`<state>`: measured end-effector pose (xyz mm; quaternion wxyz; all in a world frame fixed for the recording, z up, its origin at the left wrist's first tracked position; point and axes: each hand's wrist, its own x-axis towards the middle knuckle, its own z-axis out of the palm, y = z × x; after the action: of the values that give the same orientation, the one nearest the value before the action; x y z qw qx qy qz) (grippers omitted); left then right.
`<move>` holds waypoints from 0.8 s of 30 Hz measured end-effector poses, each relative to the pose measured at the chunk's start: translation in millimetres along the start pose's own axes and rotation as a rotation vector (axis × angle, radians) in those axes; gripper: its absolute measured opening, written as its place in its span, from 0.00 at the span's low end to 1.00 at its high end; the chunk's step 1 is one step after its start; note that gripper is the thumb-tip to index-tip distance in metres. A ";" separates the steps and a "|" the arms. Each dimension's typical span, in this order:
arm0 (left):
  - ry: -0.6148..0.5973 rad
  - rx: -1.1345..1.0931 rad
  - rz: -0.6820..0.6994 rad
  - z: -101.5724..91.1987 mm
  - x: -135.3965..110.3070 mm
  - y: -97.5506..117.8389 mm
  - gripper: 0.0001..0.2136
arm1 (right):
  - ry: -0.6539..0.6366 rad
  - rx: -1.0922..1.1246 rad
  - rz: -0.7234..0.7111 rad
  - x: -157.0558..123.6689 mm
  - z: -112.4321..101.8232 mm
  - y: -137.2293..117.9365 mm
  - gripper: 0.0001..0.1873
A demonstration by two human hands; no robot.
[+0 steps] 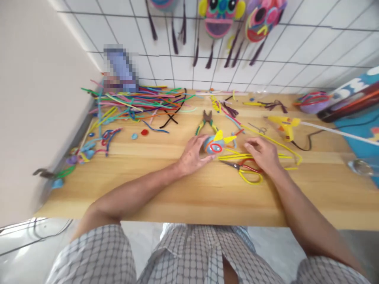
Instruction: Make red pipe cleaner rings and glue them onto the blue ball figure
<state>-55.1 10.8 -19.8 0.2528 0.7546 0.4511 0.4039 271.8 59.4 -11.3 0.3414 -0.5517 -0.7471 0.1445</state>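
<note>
My left hand [193, 155] is curled around a small blue pipe-cleaner figure [215, 145] with yellow points and a red ring, holding it on the wooden table [166, 185]. My right hand [263, 154] rests just right of it with fingers bent, lying over long yellow pipe cleaners [260, 156] and the red and yellow scissors [245, 169]. Whether the right fingers pinch one of the strands is not clear.
Green-handled pliers [207, 120] lie behind the figure. A yellow glue gun [286, 126] with a black cord sits to the right. A heap of coloured pipe cleaners [139, 103] fills the back left. Colourful masks [220, 17] hang on the tiled wall. Table's front edge is near my lap.
</note>
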 end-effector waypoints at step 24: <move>0.632 -0.254 -0.434 -97.9 -5.3 -28.4 0.05 | 0.244 0.117 0.064 0.1 -18.4 -3.0 0.10</move>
<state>-152.1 21.0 10.4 0.2725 0.4433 0.6021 0.6056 281.8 55.5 3.9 0.4565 -0.5678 -0.6725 0.1304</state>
